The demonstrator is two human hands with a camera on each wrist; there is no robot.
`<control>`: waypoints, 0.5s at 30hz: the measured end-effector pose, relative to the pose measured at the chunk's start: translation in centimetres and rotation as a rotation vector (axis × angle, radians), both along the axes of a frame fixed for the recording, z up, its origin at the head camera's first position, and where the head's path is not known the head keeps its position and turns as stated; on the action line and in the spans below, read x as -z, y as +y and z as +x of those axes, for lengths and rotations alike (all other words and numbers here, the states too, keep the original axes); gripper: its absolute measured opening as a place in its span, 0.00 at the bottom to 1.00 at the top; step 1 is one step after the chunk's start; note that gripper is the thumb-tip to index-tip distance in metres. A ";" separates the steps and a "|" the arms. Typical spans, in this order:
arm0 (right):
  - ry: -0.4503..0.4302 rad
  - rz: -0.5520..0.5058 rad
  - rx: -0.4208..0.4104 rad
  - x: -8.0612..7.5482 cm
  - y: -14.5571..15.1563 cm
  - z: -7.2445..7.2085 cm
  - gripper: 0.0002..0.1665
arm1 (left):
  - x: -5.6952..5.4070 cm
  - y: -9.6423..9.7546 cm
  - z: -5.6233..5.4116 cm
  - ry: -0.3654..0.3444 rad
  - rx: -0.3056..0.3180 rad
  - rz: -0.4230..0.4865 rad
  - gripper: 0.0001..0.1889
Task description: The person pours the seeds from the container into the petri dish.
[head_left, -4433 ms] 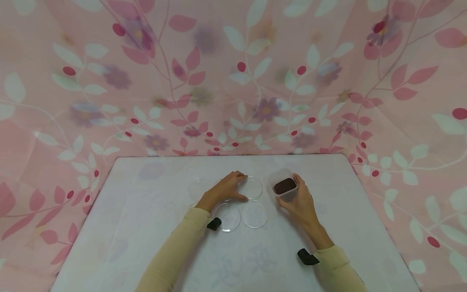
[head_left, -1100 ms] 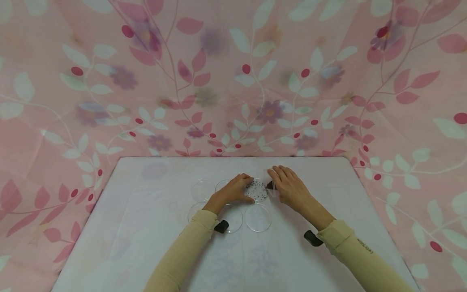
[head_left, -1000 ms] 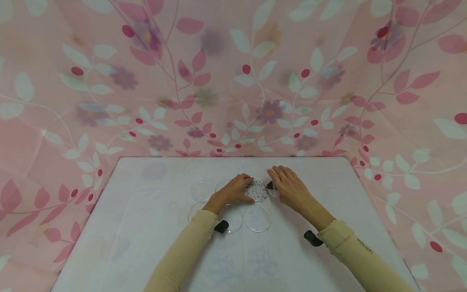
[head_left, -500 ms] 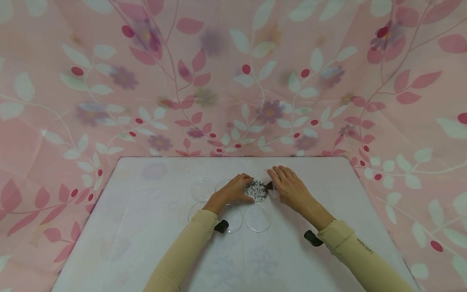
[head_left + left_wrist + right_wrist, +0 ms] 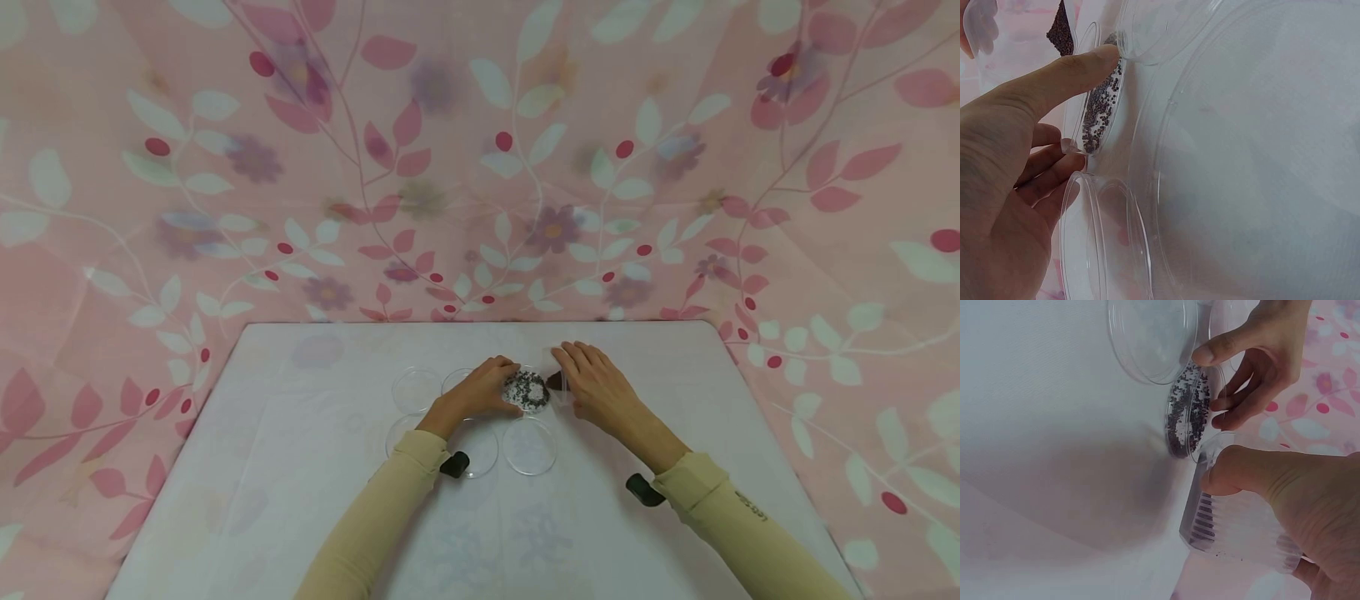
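Observation:
My left hand (image 5: 480, 392) holds a clear petri dish (image 5: 528, 392) at its rim, the thumb (image 5: 1094, 65) on the near side and the fingers on the far side. Small dark seeds (image 5: 1102, 106) are scattered over the bottom of this dish, with a pale bare patch among them in the head view. To its right, my right hand (image 5: 603, 392) grips a translucent ribbed plastic tub (image 5: 1241, 519), tipped on its side with its mouth toward the dish. More dark seeds (image 5: 1060, 31) lie heaped inside the tub near its mouth.
Other clear petri dishes stand close by in two rows: one (image 5: 530, 447) in front of the seeded dish, another (image 5: 417, 390) at the far left, several partly behind my left arm. The white-covered table (image 5: 637, 550) meets a pink floral cloth (image 5: 450, 167) at the back.
Since the earliest frame my right hand has moved left and tipped the tub over toward the dish. Seeds have appeared in the dish and grown denser. My left hand has kept its hold.

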State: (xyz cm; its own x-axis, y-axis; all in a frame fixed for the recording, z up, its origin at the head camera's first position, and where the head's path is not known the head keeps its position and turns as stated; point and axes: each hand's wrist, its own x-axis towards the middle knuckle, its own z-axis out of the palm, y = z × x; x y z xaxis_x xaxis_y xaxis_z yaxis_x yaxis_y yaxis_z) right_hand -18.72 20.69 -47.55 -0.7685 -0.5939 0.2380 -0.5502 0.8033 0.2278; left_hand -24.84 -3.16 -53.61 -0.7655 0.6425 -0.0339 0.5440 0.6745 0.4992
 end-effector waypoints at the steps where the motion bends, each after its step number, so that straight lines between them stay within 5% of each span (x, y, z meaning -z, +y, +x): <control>1: -0.003 -0.005 0.001 0.0 0.0 0.0 0.56 | 0.0 0.0 0.0 -0.004 -0.002 0.003 0.45; 10: -0.034 -0.051 0.036 0.0 0.3 0.3 0.58 | 0.2 0.1 0.0 -0.026 -0.015 0.017 0.45; 15: -0.060 -0.165 0.051 0.3 1.0 0.4 0.58 | 0.3 0.0 0.0 -0.038 -0.023 0.015 0.45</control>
State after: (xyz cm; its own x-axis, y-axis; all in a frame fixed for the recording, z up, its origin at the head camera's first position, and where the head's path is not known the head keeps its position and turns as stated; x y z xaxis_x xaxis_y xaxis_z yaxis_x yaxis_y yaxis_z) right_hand -18.33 21.66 -47.82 -0.8125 -0.5105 0.2816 -0.5164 0.8543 0.0588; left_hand -24.80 -3.13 -53.93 -0.7786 0.6252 -0.0542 0.5085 0.6791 0.5294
